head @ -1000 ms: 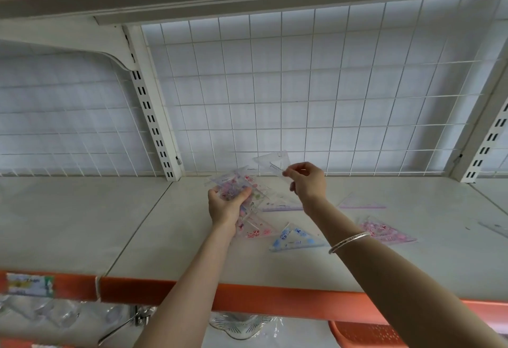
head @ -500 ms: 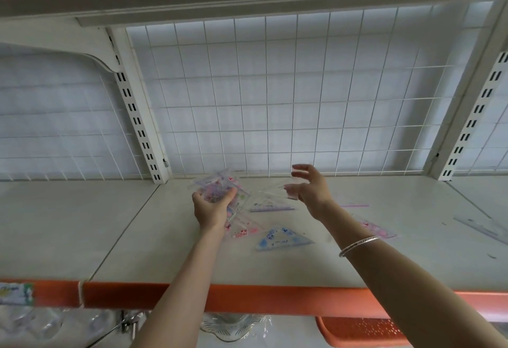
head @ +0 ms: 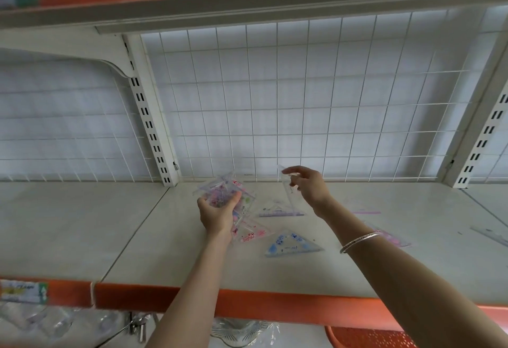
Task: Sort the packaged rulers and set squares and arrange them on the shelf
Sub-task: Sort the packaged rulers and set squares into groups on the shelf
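Set squares are gripped stacked in left hand at mid-frame, likely for sorting, while 1 clear piece is pinched by right hand.

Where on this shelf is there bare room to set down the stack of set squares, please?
The left shelf panel, between the upright and the orange front edge, is bare; so is the strip before the blue set square. Crowded: from the left hand to the pink set square.
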Tool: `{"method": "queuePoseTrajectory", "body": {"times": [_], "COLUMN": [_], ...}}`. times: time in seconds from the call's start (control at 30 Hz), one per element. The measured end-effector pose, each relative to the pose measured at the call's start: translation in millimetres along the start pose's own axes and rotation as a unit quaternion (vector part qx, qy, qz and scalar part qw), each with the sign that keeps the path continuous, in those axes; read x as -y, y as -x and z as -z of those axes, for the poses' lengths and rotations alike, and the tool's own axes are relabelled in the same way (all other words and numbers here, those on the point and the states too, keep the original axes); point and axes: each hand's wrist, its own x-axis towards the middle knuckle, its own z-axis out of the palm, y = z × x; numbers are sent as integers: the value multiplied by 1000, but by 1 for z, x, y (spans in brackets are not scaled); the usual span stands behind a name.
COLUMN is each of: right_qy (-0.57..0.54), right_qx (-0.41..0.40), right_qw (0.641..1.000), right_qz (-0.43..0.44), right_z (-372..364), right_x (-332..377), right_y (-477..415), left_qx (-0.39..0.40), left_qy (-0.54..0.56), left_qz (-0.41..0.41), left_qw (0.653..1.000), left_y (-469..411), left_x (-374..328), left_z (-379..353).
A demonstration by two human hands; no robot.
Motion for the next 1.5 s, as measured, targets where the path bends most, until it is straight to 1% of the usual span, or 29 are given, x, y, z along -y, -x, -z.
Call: {"method": "queuePoseTrajectory", "body": {"times": [0.07, 0.17, 0.23, 0.33, 0.37, 0.4, 0.47, 0.57, 0.67, 0.73, 0.8, 0.83, 0.87, 0.9, 0.97, 1.03, 1.13, 1.2, 1.3, 1.4, 1.5], "right_qy": [36, 144, 231, 379, 398, 402, 377, 293, 248, 215, 143, 100, 72, 69, 114, 147, 137, 118, 71, 20, -43], "right_qx": [48, 101, 137, 164, 167, 169, 170, 162, 125, 87, 41, 40, 61, 95, 158, 181, 179, 178, 181, 165, 143], "right_qw": [998, 984, 962, 908, 899, 897, 907, 939, 957, 969, 985, 992, 994, 992, 981, 972, 974, 977, 980, 984, 985], "right_qz": [7, 39, 52, 65, 72, 75, 78, 79, 80, 85, 84, 70, 54, 37, 3, -18, -27, -30, -41, -66, -88], "right_z": [-4, -11, -16, -28, -33, -37, -40, -37, -30, -29, -29, -31, -32, -34, -39, -44, -48, -46, -37, -23, -11], "right_x": [3, 6, 6, 0, -2, -4, -9, -18, -21, -18, -10, -6, -2, 2, 3, 1, -4, -5, -2, -2, -3], "right_y": [-2, -4, -5, -8, -7, -6, -6, -6, -4, -1, 5, 9, 15, 19, 27, 32, 37, 39, 41, 42, 43], "left_qx": [-1, -8, -10, -7, -7, -7, -11, -9, -4, -8, -15, -15, -15, -15, -24, -30, -35, -37, -44, -48, -61], "left_qy": [2, -7, -3, -7, -12, -17, -27, -23, -20, -21, -19, -20, -18, -13, -5, 4, 21, 58, 115, 178, 186], "left_qz": [-2, -3, -5, -10, -12, -13, -13, -19, -26, -21, -12, -8, -4, -3, 1, 3, 2, 11, 29, 52, 58], "left_qw": [1000, 1000, 1000, 1000, 1000, 1000, 999, 1000, 999, 1000, 1000, 1000, 1000, 1000, 1000, 1000, 999, 998, 992, 981, 979], "left_y": [0, 1, 1, 0, 0, 0, 0, 4, 4, 1, -2, -3, -4, -4, -4, -5, -4, -4, -4, -11, -9], "left_x": [0, -1, -1, 1, 1, 2, 1, -2, -1, 1, 3, 3, 4, 4, 4, 4, 3, 2, -4, -5, -9], "left_z": [0, 0, -1, -1, 0, 0, -1, -1, -1, -1, -2, -2, -2, -2, -2, -2, -2, -1, 2, 7, 10]}}
